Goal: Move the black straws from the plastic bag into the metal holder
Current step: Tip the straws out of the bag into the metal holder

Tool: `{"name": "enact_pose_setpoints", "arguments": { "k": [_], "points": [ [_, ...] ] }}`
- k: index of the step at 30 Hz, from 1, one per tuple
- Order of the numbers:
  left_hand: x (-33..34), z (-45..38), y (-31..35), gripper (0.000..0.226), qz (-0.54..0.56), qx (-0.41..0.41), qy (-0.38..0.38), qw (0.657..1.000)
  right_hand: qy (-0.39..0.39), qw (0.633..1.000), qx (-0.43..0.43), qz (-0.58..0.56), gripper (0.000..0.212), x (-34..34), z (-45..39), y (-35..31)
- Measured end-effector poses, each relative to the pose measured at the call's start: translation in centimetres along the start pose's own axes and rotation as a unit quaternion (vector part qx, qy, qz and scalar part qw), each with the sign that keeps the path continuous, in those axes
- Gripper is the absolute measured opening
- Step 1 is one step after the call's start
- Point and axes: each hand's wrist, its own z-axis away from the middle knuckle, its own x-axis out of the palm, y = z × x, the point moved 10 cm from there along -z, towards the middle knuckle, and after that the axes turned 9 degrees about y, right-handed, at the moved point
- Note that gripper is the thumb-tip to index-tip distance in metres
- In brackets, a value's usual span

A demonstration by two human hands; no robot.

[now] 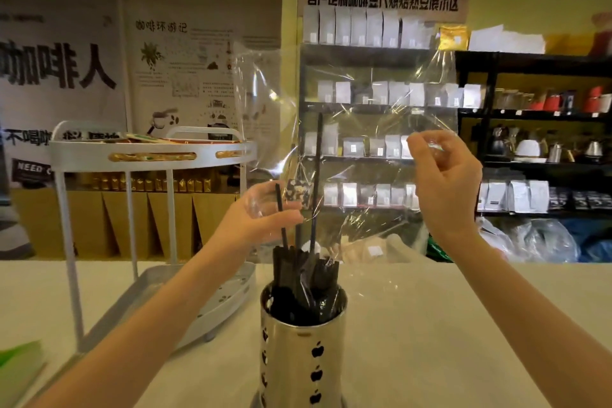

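Black straws (303, 288): most stand bunched in the metal holder (303, 351) on the counter (447, 325). A few (tall ones) rise into the clear plastic bag (347, 103) above. My left hand (265, 209) pinches bag and straws; right hand (443, 172) pinches the bag's edge higher up.

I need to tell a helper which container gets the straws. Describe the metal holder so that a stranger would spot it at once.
On the pale counter, right in front of the person and between their forearms, stands the metal holder, with the white two-tier rack to its left. It is a shiny steel cylinder with apple-shaped cutouts in its wall, packed with black straws.
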Motion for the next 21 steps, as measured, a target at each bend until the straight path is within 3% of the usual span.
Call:
{"name": "enact_pose_setpoints", "arguments": {
  "k": [7,12,21],
  "points": [
    [1.5,2.8,-2.6,0.079,-0.05,-0.019,-0.064,0.996,0.003,0.998,0.055,-0.025,0.016,-0.3,-0.5,1.3],
    [0.9,2.4,-2.0,0.071,-0.036,0.01,0.02,0.999,0.017,0.993,0.106,-0.052,0.019,-0.4,-0.6,2.3],
    [0.9,2.0,0.0,0.065,-0.045,0.04,0.027,0.998,0.02,0.991,0.119,-0.061,0.014,-0.6,-0.9,3.2]
  ]
}}
